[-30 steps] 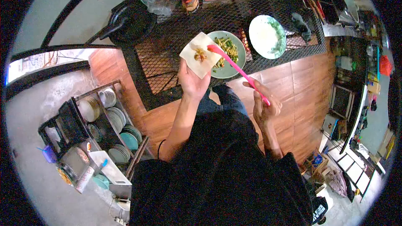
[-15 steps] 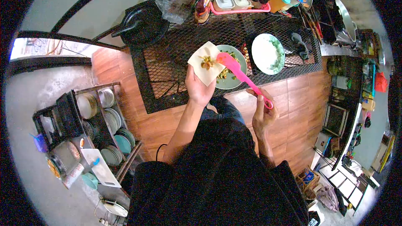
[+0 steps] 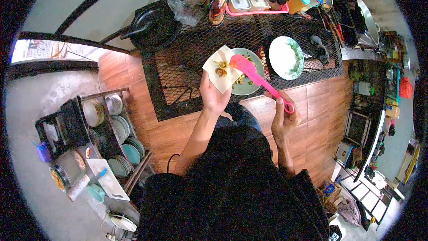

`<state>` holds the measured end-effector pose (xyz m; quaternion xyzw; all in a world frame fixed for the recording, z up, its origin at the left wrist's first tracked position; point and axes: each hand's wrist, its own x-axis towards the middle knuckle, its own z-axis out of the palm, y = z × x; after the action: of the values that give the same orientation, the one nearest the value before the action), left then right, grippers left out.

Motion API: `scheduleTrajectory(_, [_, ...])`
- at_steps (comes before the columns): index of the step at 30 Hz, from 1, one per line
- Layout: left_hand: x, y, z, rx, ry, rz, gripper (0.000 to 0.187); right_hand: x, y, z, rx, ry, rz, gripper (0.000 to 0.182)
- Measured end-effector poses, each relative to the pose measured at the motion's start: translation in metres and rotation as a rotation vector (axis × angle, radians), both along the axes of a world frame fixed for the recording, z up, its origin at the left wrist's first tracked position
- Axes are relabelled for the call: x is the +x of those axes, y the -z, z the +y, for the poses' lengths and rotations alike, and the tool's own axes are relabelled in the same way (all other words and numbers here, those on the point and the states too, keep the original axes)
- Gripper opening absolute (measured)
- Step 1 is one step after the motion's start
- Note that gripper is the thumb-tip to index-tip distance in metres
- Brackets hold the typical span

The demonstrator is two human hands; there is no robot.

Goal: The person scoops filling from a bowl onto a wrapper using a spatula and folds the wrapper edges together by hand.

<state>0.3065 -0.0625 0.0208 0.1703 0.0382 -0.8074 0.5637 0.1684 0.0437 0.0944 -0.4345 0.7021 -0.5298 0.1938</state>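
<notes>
My left hand supports a square, pale dough wrapper on its palm and fingers. A small heap of chopped brownish-yellow filling sits on the wrapper's middle. In my right hand is the handle of a pink spatula, its blade at the wrapper's right edge, close to the filling. Partly hidden behind wrapper and spatula, a pale green plate carries more chopped filling. To its right lies a white plate with green marbling.
Both plates rest on a black mesh-topped table. At its back are a black pan, a clear plastic bag and a pink basket with containers. A dish rack stands at left, shelving at right.
Both hands have shifted slightly right in view, along with the wrapper and spatula. The spatula blade remains by the wrapper's right edge, and the filling still lies on the wrapper.
</notes>
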Motion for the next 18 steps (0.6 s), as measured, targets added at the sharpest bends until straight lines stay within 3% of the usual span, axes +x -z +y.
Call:
scheduleTrajectory(4, [0.001, -0.002, -0.001, -0.009, 0.043, 0.009, 0.045, -0.007, 0.008, -0.004, -0.114, -0.125, 0.133, 0.020])
scheduleTrajectory(6, [0.001, -0.004, -0.001, 0.010, 0.051, -0.002, 0.045, -0.007, 0.001, -0.002, 0.053, -0.150, 0.270, 0.021])
scheduleTrajectory(10, [0.000, -0.004, -0.002, 0.006, 0.050, -0.037, 0.046, -0.001, 0.004, -0.004, 0.003, -0.103, 0.279, 0.021])
scheduleTrajectory(12, [0.000, -0.002, -0.003, 0.001, 0.049, -0.029, 0.046, 0.002, 0.000, -0.008, -0.098, -0.052, 0.092, 0.021])
scheduleTrajectory(18, [-0.001, -0.001, -0.005, 0.025, 0.069, -0.033, 0.046, 0.000, 0.002, -0.005, -0.028, -0.023, 0.081, 0.021])
